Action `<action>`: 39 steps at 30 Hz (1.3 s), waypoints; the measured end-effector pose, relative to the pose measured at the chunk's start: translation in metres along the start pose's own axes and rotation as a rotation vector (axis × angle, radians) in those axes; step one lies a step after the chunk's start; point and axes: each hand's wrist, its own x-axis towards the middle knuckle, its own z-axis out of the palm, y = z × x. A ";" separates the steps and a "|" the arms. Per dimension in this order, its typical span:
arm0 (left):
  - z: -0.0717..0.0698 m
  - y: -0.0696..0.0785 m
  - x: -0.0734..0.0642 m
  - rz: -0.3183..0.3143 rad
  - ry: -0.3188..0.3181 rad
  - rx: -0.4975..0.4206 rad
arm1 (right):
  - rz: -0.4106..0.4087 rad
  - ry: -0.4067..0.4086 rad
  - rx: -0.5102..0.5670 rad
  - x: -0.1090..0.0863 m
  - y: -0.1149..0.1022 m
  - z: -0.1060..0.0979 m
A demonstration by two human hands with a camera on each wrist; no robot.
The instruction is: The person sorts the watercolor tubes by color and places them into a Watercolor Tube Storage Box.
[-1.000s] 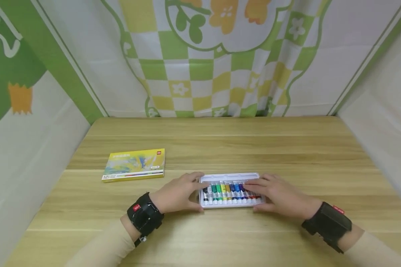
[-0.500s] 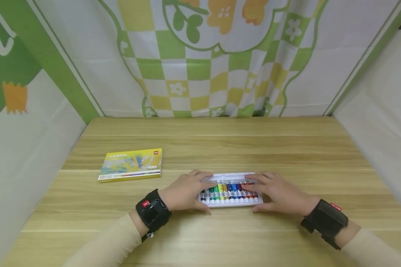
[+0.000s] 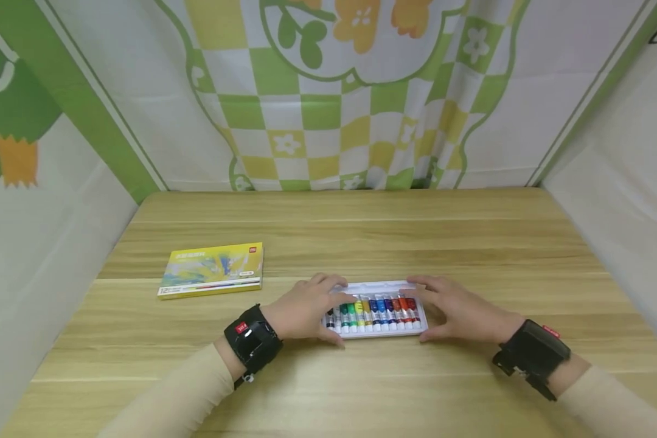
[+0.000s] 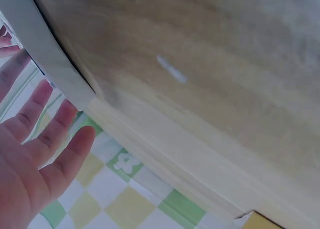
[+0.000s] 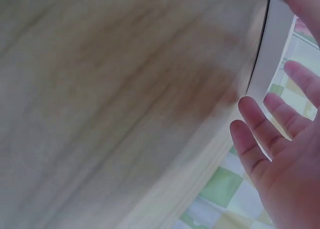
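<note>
A white plastic tray [image 3: 378,334] lies near the middle of the table, holding a row of small paint tubes [image 3: 383,313] in many colours. My left hand [image 3: 306,310] is at its left end, the index finger reaching over the tubes and the thumb by the front edge. At the right end is my right hand [image 3: 462,310], fingertips at the back corner and thumb near the front corner. Both wrist views show the tray's outer side, with the extended fingers of the left hand [image 4: 30,159] and right hand [image 5: 290,159] close beside it.
A flat yellow paint box [image 3: 213,271] with a printed cover lies to the left of the tray. Behind the wooden table [image 3: 328,389] hangs a green, yellow and white checked curtain [image 3: 328,121]. White fabric walls flank both sides.
My right fingers have drawn back off the tubes, uncovering the red ones at that end. My left hand has shifted right, farther over the tray's left end. The view has turned slightly.
</note>
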 end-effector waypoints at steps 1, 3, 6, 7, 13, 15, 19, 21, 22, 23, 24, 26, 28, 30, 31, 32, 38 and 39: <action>0.000 0.000 0.001 0.003 -0.002 -0.001 | 0.004 -0.006 0.010 0.000 0.000 0.000; -0.001 0.001 0.005 0.013 -0.005 0.000 | 0.012 -0.009 0.020 0.000 0.000 -0.001; -0.002 0.004 0.012 0.043 -0.022 0.000 | -0.002 0.006 0.012 0.001 0.000 -0.002; -0.002 0.005 0.014 0.059 -0.032 0.004 | -0.015 0.012 0.000 0.002 -0.001 -0.002; -0.001 0.010 0.020 0.094 -0.054 0.051 | -0.084 0.023 -0.102 0.006 -0.008 0.000; 0.000 0.011 0.022 0.097 -0.043 0.066 | -0.089 0.016 -0.124 0.006 -0.010 0.001; 0.001 0.014 0.026 0.110 -0.033 0.077 | -0.104 0.023 -0.164 0.008 -0.013 0.001; 0.002 0.016 0.028 0.104 -0.031 0.076 | -0.124 0.043 -0.183 0.011 -0.015 0.001; 0.002 0.017 0.029 0.098 -0.033 0.075 | -0.133 0.052 -0.192 0.013 -0.015 0.001; 0.002 0.018 0.031 0.092 -0.033 0.075 | -0.142 0.059 -0.201 0.015 -0.016 0.001; 0.002 0.019 0.032 0.085 -0.036 0.072 | -0.149 0.065 -0.208 0.017 -0.017 0.001; 0.002 0.021 0.036 0.077 -0.037 0.075 | -0.147 0.065 -0.202 0.021 -0.018 0.001; 0.001 0.022 0.040 0.070 -0.043 0.077 | -0.136 0.058 -0.193 0.023 -0.018 0.000; -0.002 0.022 0.042 0.068 -0.047 0.072 | -0.128 0.055 -0.182 0.025 -0.017 -0.003; -0.004 0.021 0.041 0.067 -0.045 0.063 | -0.123 0.055 -0.171 0.025 -0.015 -0.004; -0.005 0.019 0.039 0.065 -0.045 0.052 | -0.113 0.053 -0.156 0.024 -0.014 -0.006; -0.005 0.009 0.001 0.006 -0.013 -0.017 | -0.017 0.057 -0.031 0.015 -0.005 -0.009; -0.004 0.009 -0.004 -0.006 -0.004 -0.018 | -0.005 0.067 -0.013 0.015 -0.003 -0.009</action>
